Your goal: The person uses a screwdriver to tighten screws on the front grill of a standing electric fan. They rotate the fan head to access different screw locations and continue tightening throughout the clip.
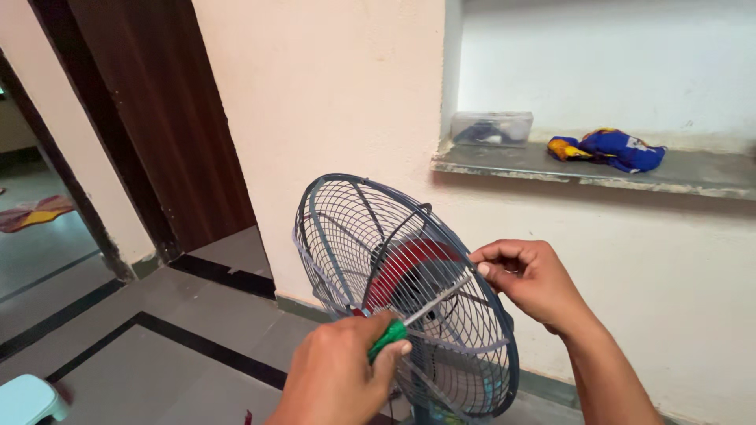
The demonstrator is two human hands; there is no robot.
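Two hands meet at our grey fan guard point(409, 299) in the lower middle of the frame: left hand point(335, 374) wraps a green-handled screwdriver point(388, 338) pointing up-right toward the rim, where right hand point(528, 279) fingers pinch the wires.

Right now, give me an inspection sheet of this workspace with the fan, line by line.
Surface: grey tiled floor with black border lines.
Job's things: table fan with grey wire guard, red blades behind it; green-handled tool, its tip hidden.
Clutter: clear plastic box and a blue and yellow cloth on the wall ledge; pale stool at lower left.
Hands: left hand grips the green handle at the guard's front; right hand pinches the guard rim.
Cables: nothing seen.
Surroundings: cream wall, dark wooden door, patterned mat in the next room.
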